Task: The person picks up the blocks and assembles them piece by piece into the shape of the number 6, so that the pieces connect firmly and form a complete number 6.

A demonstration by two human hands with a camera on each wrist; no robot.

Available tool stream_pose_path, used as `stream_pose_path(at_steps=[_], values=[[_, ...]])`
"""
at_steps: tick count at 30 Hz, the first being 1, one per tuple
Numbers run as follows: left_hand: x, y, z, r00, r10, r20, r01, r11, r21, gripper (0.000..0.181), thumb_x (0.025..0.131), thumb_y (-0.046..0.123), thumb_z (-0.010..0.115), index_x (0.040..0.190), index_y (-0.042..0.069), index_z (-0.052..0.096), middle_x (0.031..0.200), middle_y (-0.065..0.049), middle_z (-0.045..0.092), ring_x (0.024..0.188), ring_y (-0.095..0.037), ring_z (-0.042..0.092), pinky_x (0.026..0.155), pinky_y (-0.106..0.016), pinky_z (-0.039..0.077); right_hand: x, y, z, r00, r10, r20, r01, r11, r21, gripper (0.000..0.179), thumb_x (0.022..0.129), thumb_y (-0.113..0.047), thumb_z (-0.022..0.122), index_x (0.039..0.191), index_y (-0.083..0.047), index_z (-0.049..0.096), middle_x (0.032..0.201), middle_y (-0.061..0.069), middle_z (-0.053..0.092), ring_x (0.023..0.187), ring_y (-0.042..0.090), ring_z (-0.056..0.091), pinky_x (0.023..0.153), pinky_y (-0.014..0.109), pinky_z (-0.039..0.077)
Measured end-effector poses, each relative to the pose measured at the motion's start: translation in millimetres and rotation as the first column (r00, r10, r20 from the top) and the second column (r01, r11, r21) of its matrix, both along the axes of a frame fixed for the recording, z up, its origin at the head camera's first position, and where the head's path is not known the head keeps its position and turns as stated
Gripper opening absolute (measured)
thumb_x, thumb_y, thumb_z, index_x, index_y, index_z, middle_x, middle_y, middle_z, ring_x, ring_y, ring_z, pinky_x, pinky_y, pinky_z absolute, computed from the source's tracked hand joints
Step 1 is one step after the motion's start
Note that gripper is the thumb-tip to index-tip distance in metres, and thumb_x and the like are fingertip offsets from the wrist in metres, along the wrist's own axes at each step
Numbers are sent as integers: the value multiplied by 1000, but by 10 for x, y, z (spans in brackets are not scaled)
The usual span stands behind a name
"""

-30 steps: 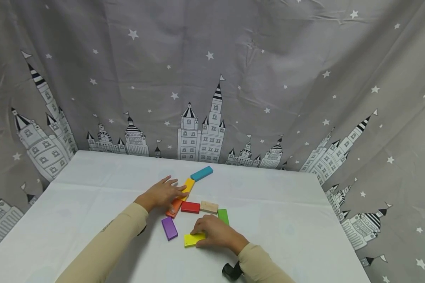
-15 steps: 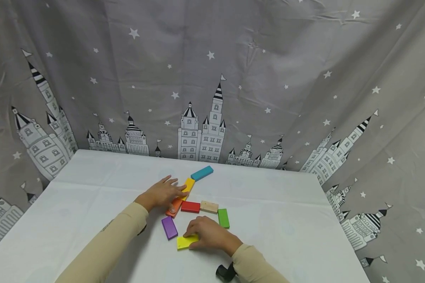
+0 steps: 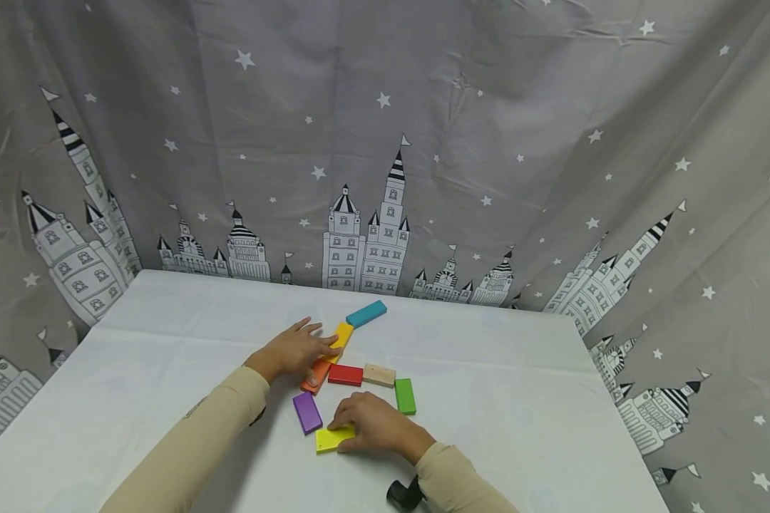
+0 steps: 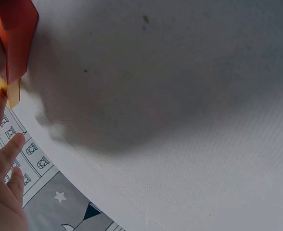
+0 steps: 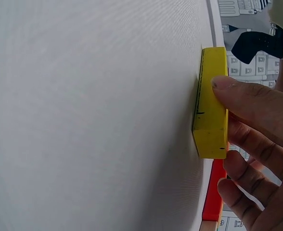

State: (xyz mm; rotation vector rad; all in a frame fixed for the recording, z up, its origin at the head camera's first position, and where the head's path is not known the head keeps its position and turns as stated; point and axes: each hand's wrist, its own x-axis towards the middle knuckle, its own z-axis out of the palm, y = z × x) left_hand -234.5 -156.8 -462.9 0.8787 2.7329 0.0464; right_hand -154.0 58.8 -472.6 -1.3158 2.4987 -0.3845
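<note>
My right hand [image 3: 385, 425] pinches a flat yellow wooden block [image 3: 327, 441] by its long sides, thumb on the near side in the right wrist view. The block lies low at the table, its left end close to the lower end of a purple block [image 3: 307, 413]. My left hand [image 3: 290, 355] is spread out, its thumb on an orange block [image 3: 322, 368] and a fingertip on an amber block [image 3: 344, 332]. A red block [image 3: 345, 375], a plain wood block [image 3: 380, 375] and a green block [image 3: 406, 396] follow to the right. A blue block [image 3: 366, 314] meets the amber one's far end.
All the blocks lie on a white-covered table [image 3: 507, 399]. A grey curtain [image 3: 475, 128] printed with castles and stars hangs behind it. A black camera mount [image 3: 403, 495] sticks out from my right wrist, low over the table.
My right hand has slid the yellow block left, toward the purple block, uncovering the whole green block. The left hand and the other blocks stay where they were.
</note>
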Motion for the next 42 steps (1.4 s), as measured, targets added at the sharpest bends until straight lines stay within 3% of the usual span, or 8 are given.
stream_pose_path(at_steps=[21,42], values=[[19,11,33,1000,-5,0,5,1000,-1,63,78,34,76,137,22,56,146,-6,47,138,-40,33,116,-56,13,13,-41,-40,1000,-14,6,15,1000,-25,33,83,-32,77,113,-20,73,102,-14,66,97,1,54,93,18,43],[-15,-14,-35,1000,-22,-21,22,1000,1,62,79,30,77,137,22,57,146,-5,48,137,-40,34,116,-56,14,28,-61,-46,999,-44,16,45,999,-23,33,83,-33,77,113,-21,73,102,-15,65,96,0,54,92,18,43]])
